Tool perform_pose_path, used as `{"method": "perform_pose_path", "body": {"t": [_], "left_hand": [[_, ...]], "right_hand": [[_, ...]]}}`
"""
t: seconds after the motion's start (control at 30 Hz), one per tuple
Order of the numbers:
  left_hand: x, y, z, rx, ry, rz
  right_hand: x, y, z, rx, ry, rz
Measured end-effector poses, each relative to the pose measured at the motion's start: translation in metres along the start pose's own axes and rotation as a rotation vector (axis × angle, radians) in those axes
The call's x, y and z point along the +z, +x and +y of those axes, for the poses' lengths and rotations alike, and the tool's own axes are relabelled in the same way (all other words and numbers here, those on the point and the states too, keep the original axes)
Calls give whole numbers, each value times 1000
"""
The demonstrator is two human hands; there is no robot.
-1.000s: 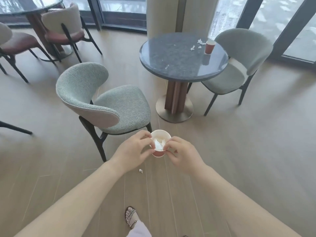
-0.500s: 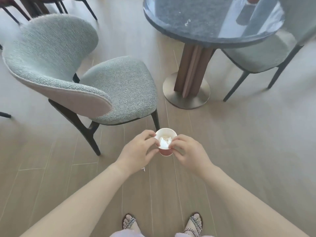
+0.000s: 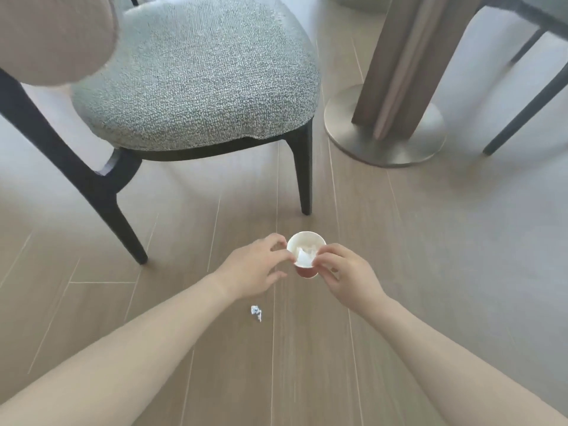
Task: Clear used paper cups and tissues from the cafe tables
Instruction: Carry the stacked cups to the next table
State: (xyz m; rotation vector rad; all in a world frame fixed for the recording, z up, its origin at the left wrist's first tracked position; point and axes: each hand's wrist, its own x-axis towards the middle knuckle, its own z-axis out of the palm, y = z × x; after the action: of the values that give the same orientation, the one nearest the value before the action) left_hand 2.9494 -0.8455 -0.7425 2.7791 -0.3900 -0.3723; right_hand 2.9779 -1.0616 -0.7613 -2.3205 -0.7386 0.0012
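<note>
Okay, head view, the only one I've got. Center frame: left hand (image 3: 255,269) and right hand (image 3: 347,273) both pinch the rim of a paper cup (image 3: 306,245). It sits mouth up, white inside, reddish outside, with crumpled tissue (image 3: 304,257) stuffed in. Key relation I'd steer by: a small crinkled tissue scrap (image 3: 256,313) lies on the wood-plank floor (image 3: 430,272), lower left of the cup, just below the left wrist. Left hand is nearer; the scrap's long axis slants upper left to lower right. Upper frame: nubby grey chair (image 3: 196,72), brushed-metal table base (image 3: 384,139).
</note>
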Motion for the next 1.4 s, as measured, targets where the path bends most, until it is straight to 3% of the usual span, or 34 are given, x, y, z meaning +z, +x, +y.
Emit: {"method": "perform_pose_path", "body": {"t": [0.23,0.33,0.53,0.87,1.03,1.3,1.4], "left_hand": [[112,27,-40,-166,-116,54],[140,16,-49,-282,-73,-16],[179,-14,-65,-275,78,-234],[215,-7,-68,-364,55,-273],[220,1,-73,-312,49,-297],[172,41,-58,-311,-284,124],[140,54,-40,-220,-329,170]], "right_hand": [[85,-14,72,72,-92,-186],[97,-24,81,116,-82,-235],[119,-52,83,180,-19,-312],[129,-56,93,182,-48,-312],[124,-56,98,215,-37,-283],[112,-44,97,221,-17,-258],[99,-32,93,231,-19,-211]]}}
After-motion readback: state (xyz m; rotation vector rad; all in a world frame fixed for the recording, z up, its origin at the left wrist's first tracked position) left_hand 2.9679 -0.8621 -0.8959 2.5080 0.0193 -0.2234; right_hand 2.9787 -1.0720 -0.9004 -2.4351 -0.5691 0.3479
